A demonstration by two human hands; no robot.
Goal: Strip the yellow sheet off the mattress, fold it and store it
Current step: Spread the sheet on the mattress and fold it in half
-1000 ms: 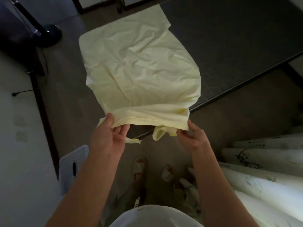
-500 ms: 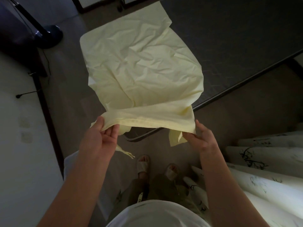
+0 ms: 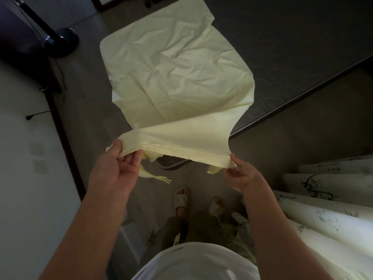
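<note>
The pale yellow sheet [image 3: 177, 77] is folded into a narrow, creased panel that hangs in the air in front of me, its far end lying on the corner of the dark grey mattress [image 3: 292, 47]. My left hand [image 3: 117, 168] pinches the near hem at its left corner, thumb on top. At the hem's right corner my right hand [image 3: 240, 174] pinches the cloth too. The hem is stretched taut between both hands. A small tie dangles under the left corner.
A dark fan base [image 3: 60, 42] with its pole stands on the floor at the far left. White wall and dark skirting run along the left. Patterned white curtains [image 3: 333, 199] hang at the right. My sandalled feet [image 3: 181, 197] stand on the floor beside the mattress corner.
Both hands have spread apart along the hem, pulling the near edge flat and taut. The sheet's near end has drawn toward me and lifted slightly.
</note>
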